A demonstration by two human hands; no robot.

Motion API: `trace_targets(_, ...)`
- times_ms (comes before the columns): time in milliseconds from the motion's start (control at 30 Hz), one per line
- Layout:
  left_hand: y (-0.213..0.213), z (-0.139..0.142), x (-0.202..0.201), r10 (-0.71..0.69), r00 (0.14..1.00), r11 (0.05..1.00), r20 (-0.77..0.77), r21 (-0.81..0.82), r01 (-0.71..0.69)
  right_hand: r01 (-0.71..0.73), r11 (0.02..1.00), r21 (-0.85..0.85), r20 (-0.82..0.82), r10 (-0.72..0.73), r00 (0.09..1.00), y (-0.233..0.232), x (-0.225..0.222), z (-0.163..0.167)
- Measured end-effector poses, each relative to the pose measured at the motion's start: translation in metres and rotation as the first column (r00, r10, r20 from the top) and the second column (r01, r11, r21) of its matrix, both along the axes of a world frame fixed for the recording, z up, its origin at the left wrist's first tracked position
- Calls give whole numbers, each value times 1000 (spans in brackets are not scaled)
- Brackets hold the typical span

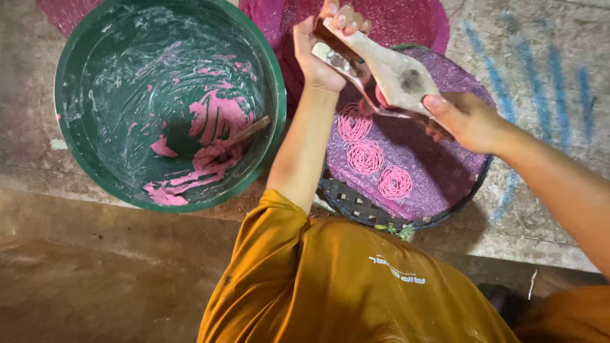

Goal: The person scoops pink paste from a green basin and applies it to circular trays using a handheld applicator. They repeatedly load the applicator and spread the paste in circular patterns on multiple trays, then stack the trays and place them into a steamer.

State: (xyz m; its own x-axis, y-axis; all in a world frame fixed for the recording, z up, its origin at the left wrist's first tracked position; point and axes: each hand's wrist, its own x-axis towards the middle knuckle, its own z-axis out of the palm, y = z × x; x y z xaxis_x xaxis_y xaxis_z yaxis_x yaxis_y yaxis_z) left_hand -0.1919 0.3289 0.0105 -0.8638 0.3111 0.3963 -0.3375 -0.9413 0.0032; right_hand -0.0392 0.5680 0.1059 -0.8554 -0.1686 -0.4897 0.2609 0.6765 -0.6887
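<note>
Above the purple-lined tray (445,184), I see my left hand (324,54), forearm raised, clamped on the wooden press (387,70), while my right hand (467,121) grips its opposite end.

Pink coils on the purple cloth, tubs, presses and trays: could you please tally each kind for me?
Pink coils: 3
Green tub: 1
Press, held by left hand and right hand: 1
Round tray under purple cloth: 1
Total: 6
</note>
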Motion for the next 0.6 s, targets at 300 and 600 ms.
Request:
trace_targets(300, -16, -73, 33, -130, 932, 331, 338, -871, 362, 58, 987, -149, 34, -54, 998, 9, 4, -28)
trace_targets(600, -60, -48, 104, -175, 789, -497, -589, -639, -587, 165, 957, -240, -58, -183, 981, 29, 1, -50)
